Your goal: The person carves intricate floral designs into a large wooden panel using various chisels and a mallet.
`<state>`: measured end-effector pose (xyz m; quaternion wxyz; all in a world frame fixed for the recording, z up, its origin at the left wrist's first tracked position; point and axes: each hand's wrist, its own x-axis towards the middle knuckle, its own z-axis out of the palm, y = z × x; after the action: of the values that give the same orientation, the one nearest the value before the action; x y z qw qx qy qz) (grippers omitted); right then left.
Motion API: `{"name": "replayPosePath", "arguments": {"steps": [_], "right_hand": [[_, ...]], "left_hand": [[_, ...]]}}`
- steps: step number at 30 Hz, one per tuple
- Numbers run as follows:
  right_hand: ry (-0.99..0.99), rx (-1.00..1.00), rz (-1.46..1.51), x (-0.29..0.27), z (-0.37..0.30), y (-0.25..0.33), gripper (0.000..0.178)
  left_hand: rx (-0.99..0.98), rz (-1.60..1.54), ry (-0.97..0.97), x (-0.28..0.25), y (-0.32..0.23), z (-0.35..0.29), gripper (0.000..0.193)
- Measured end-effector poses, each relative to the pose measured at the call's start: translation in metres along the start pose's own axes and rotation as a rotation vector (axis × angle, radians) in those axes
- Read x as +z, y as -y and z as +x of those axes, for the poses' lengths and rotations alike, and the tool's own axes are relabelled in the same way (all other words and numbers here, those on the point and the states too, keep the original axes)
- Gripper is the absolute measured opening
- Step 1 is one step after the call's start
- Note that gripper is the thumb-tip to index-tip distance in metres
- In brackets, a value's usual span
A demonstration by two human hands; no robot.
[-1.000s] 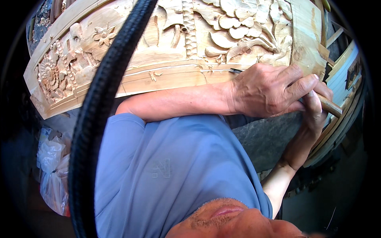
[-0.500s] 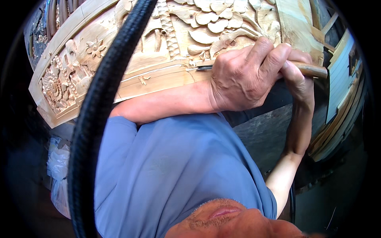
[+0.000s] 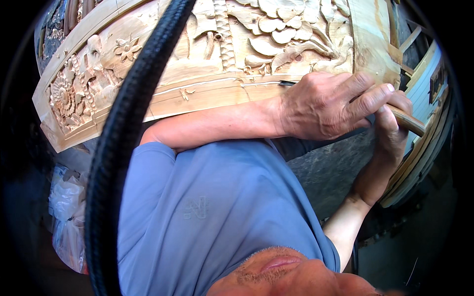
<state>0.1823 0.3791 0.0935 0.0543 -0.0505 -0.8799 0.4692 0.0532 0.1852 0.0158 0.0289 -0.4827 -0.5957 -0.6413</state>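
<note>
Dim, shadowed workshop space surrounds a broad, pale wooden panel with a curved outer border, its face cut in deep relief. Smooth, overlapping rounded petals and leaves stand out at its upper right, a twisted rope-like wooden strip runs down the middle, and farther left are a pointed-petalled carved flower and a ridged carved rosette. Thin curled wood shavings lie on the flat, smooth border beside a pale, wavering line. Across the lower right of this border, the bare left hand is closed over the middle of a slender carving tool, hiding that stretch of it. The tool's narrow dark metal blade sticks out on the wrist side of this hand, over the border; whether its tip touches the wood is unclear. On the other side, the tool's rounded, polished brown wooden handle emerges past the knuckles, clasped by the bare right hand, whose fingers are partly hidden. Bent-looking stacked wooden planks stand beyond the right hand, and a crinkled, translucent plastic bag sits at far left.
</note>
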Motion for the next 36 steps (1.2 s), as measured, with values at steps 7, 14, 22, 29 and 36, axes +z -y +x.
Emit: {"name": "replayPosePath", "arguments": {"steps": [7,14,22,29,36], "right_hand": [[0.086,-0.041,-0.22,-0.009,0.021,0.011,0.019],[0.002,0.134,0.047,0.004,0.023,-0.002,0.025],[0.089,0.376,0.239,-0.001,0.012,-0.008,0.032],[-0.003,0.459,0.226,0.027,0.013,-0.009,0.038],[0.004,0.129,0.064,0.016,0.016,-0.009,0.028]], "left_hand": [[-0.014,0.02,-0.036,0.0,0.002,0.001,0.086],[-0.08,0.047,0.019,-0.003,0.0,0.006,0.078],[-0.087,0.041,0.01,-0.006,0.0,0.009,0.064],[-0.124,0.134,-0.016,-0.016,0.0,0.004,0.06],[-0.046,0.122,-0.079,-0.007,0.002,0.003,0.06]]}}
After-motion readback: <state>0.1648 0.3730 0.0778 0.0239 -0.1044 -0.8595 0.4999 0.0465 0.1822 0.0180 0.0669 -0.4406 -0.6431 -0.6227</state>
